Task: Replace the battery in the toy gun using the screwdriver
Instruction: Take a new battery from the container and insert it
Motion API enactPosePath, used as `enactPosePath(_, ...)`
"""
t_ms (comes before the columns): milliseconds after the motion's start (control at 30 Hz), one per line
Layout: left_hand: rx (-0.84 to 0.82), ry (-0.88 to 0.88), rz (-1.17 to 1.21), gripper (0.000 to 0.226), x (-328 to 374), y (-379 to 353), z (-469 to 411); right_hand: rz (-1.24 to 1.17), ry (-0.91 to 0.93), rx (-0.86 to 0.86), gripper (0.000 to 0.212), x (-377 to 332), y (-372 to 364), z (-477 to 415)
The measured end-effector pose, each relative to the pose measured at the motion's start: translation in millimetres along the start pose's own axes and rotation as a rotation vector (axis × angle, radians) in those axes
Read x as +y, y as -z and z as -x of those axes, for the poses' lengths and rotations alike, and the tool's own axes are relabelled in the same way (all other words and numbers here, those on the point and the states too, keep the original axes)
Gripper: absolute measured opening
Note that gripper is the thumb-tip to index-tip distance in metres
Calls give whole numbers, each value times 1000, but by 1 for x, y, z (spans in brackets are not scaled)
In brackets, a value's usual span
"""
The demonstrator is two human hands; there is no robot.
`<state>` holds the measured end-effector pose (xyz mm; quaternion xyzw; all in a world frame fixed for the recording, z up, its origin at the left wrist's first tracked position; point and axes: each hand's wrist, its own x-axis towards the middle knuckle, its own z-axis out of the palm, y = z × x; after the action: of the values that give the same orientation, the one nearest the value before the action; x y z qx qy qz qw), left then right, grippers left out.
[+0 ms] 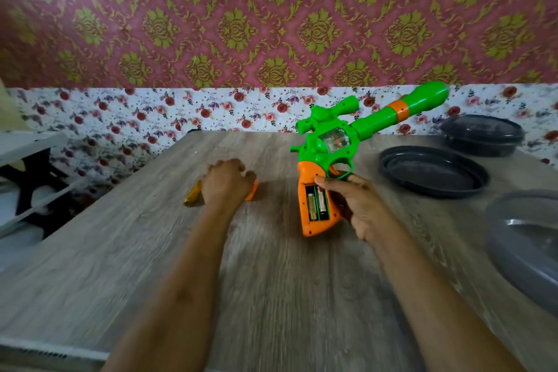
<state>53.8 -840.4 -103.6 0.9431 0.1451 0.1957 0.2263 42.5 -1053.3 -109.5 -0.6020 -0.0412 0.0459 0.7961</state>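
Observation:
A green toy gun (356, 127) with an orange grip is held up above the wooden table (271, 281), barrel pointing up and to the right. My right hand (353, 205) grips the orange handle, thumb at the top of the open battery compartment (317, 204), where two batteries show. My left hand (226, 183) is over the table to the left, fingers curled down over an orange piece (253, 190), probably the battery cover. The yellow-handled screwdriver (193, 195) lies just left of that hand. The view is blurred, so I cannot tell whether the left hand holds the piece.
A black round lid (434, 170) lies on the table at the right, with a black lidded container (483, 134) behind it. A grey bowl (525, 248) sits at the right edge. White shelving (27, 190) stands left of the table. A wallpapered wall runs behind.

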Motion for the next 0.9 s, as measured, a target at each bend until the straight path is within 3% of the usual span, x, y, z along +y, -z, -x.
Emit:
enactPosePath(133, -177, 50, -129, 36, 3, -3, 4, 42, 24, -16, 14, 0, -1, 3)
enactPosePath(300, -113, 39, -155, 29, 11, 3, 5, 49, 45, 0, 16, 2, 0, 0)
enactPosePath(367, -93, 49, 37, 20, 14, 5, 4, 47, 50, 24, 18, 3, 1, -3)
enactPosePath(500, -203, 140, 633, 9, 16, 5, 2, 16, 58, 59, 17, 4, 0, -5)
enactPosePath(633, -261, 88, 803, 32, 22, 10, 9, 6, 68, 58, 15, 4, -1, -2)
enactPosePath(767, -244, 185, 1123, 27, 29, 18, 25, 0, 70, 49, 15, 4, -2, 2)
enactPosePath(900, -214, 147, 1183, 22, 31, 30, 52, 14, 73, 40, 15, 0, -5, 13)
